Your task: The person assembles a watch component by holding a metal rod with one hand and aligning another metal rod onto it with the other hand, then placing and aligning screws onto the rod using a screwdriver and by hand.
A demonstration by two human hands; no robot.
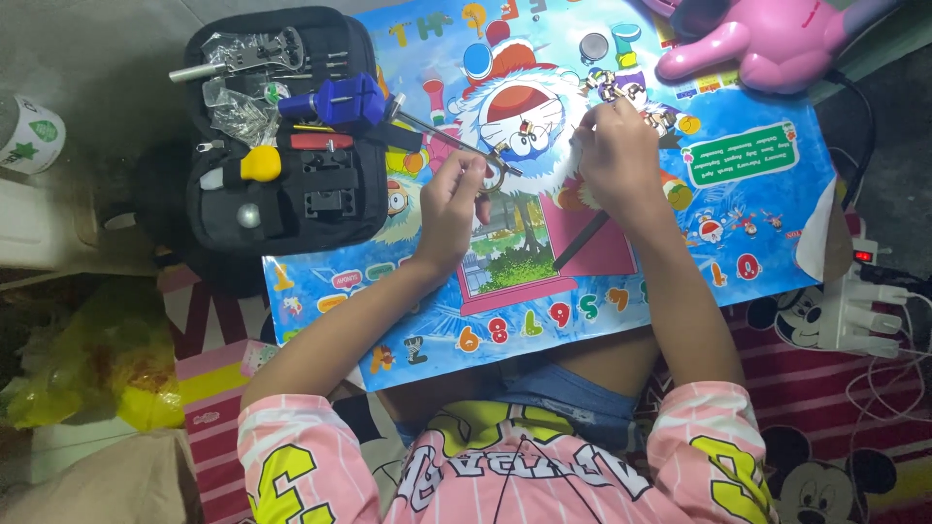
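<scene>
Left hand [449,206] closed on thin metal pliers-like tool [456,146]; right hand [614,155] pinches small watch w/ dark strap [581,241] over bright cartoon-print board [757,223]. Work seems mid-way; black zip tool kit [282,126] open beside.

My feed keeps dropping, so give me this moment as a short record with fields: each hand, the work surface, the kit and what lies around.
left hand: grips a slim metal tool that slants up toward the kit
right hand: pinches a small item, too hidden to identify; a dark strap hangs below it
work surface: colourful cartoon board across the person's lap
tool kit: black case, open, on the board's upper left corner, holding a blue tool and a yellow-headed one
surroundings: pink plush toy upper right, white power strip at right, yellow bag at left
</scene>
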